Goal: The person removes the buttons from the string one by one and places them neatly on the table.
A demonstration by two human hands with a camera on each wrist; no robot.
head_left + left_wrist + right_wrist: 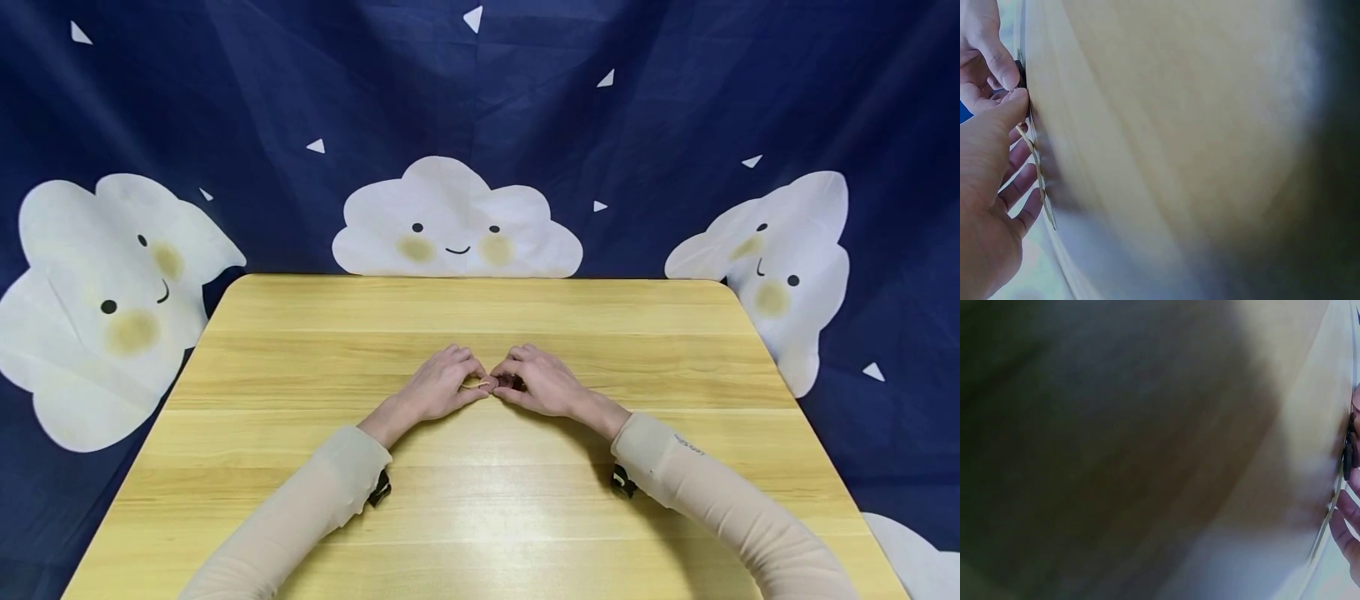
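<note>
Left hand (pixel 441 385): we see its thumb and forefinger pinching a small brown piece (pixel 489 384); in the left wrist view its other fingers curve loosely beside the table surface.
Right hand (pixel 546 383): we see it grasping too, thumb and forefinger bent round dark brown parts (pixel 510 382); in the right wrist view most of this hand falls outside the picture.
Brown piece: we find it between the two sets of fingertips, about midway between the table's left and right edges; the fingers hide much of it, and we cannot tell what it is.
Yellow cord (pixel 472 386): it runs from the brown piece into the hollow of the left hand; in the left wrist view we follow it past those fingers, close to the wood.
Table (pixel 480 308): pale wood grain, the far corners rounded; both forearms reach in from the near side, one towards each half.
Sleeves (pixel 300 500): beige, the right one with small dark lettering near the cuff; we notice a black strap (pixel 380 488) under the left cuff and another under the right.
Backdrop (pixel 525 100): dark blue cloth beyond the far edge and down both sides, printed with white clouds (pixel 457 217) and small white triangles.
</note>
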